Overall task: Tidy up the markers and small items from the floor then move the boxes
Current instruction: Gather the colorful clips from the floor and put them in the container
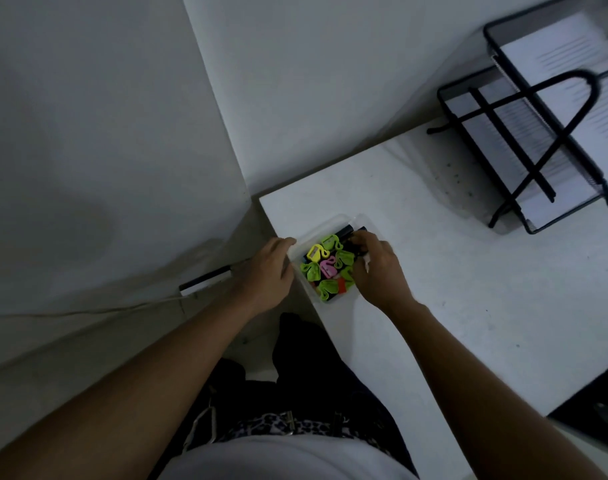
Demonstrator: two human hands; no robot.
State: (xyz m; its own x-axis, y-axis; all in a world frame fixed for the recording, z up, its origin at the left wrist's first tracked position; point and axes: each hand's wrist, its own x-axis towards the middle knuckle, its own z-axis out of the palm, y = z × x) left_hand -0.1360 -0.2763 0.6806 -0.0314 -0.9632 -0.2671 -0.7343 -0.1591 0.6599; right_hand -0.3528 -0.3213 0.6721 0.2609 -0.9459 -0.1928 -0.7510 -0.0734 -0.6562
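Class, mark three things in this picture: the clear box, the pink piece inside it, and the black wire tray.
clear box (325,227): head view, far rim.
pink piece (327,266): head view, its middle.
wire tray (536,166): head view, crossing of its side bars.

Neon green, yellow and pink bits (327,268), one orange, in a clear box (325,221) at centre. White table (469,306); black mesh tray (446,105) at upper right. Leopard-print belt (271,426) at bottom, below black trousers (295,358).
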